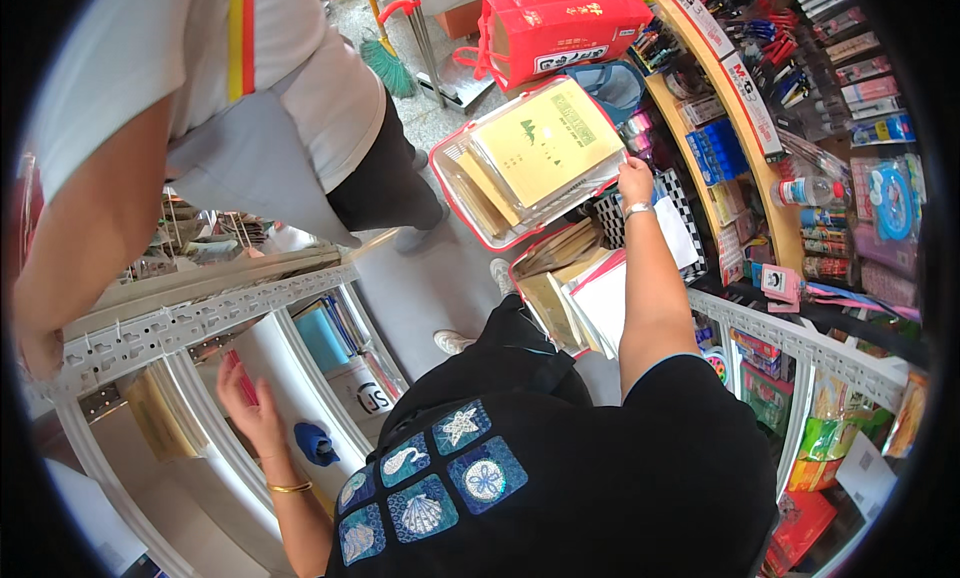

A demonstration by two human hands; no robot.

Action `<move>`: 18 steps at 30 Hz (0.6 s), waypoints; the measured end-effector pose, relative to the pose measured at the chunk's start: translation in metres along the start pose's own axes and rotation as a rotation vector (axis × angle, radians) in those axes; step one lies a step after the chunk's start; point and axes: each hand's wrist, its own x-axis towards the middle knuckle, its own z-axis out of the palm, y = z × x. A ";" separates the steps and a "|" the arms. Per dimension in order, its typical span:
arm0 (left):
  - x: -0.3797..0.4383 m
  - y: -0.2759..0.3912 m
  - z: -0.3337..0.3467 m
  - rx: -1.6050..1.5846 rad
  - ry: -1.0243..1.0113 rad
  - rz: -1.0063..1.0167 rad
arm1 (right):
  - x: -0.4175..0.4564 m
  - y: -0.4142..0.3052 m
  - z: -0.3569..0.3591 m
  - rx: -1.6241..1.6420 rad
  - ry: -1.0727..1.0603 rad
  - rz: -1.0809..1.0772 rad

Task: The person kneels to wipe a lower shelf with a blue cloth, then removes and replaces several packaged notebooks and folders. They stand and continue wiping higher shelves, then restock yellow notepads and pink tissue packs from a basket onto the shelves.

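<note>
My right hand (636, 182) grips the right end of a white plastic basket (559, 215) by its red rim. Yellow exercise books (551, 143) lie in the basket, with more standing on edge along its near left side. Below it is a second red-rimmed basket (534, 308), packed with papers and notebooks (600, 293). My left hand (251, 413) is raised at the white shelving on the left. A small pinkish-red item (244, 379) shows between its thumb and fingers; whether the hand holds it is unclear. A crumpled blue thing (316, 444) is on the shelf beside my wrist.
Another person (285, 120) stands close at the upper left, an arm over the metal shelf rail (225, 319). Pen racks (765, 105) line the right side. A red paper bag (562, 34), a green broom (388, 68) and a dustpan (457, 90) are beyond the baskets.
</note>
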 end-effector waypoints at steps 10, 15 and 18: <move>-0.029 0.060 0.051 0.039 -0.297 -0.120 | 0.050 -0.026 0.016 -0.332 -0.167 -0.121; -0.029 0.071 0.064 0.030 -0.326 -0.112 | 0.065 -0.024 0.021 -0.582 -0.302 -0.092; -0.031 0.082 0.072 0.017 -0.319 -0.130 | 0.057 -0.058 0.023 -0.738 -0.349 -0.048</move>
